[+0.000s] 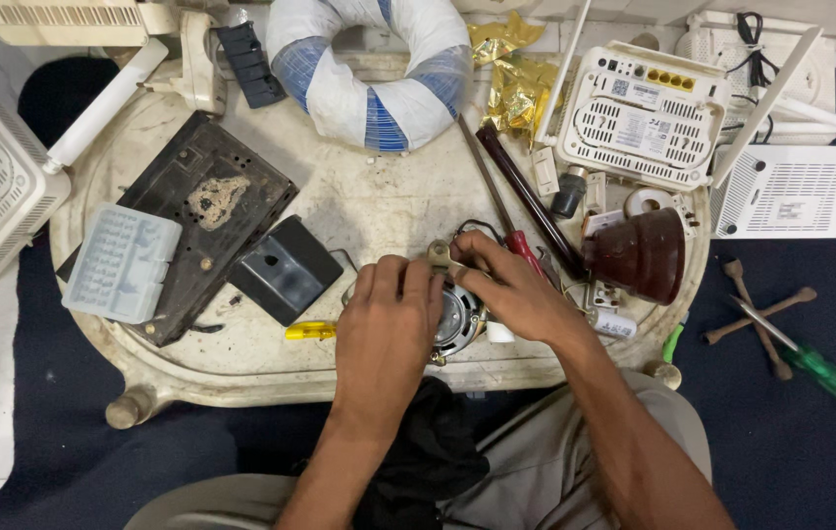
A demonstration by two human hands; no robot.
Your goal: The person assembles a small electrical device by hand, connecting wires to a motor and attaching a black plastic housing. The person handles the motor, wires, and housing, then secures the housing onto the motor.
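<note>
My left hand (386, 329) lies over a small round metal speaker (459, 322) near the front edge of a worn cream round table (359, 211), gripping it from the left. My right hand (508, 283) pinches a small brass-coloured part (440, 254) on top of the speaker, with thin black wires looping just behind my fingers. A red-handled screwdriver (524, 250) lies right behind my right hand. A yellow-handled tool (310, 331) lies left of my left hand.
A black box (286, 269), a dark plate (204, 211) and a pale blue case (123, 262) sit on the left. A white-blue wire coil (371, 69) is behind. White routers (642, 114) and a brown dome (642, 255) stand right. A green screwdriver (820, 370) lies on the dark floor.
</note>
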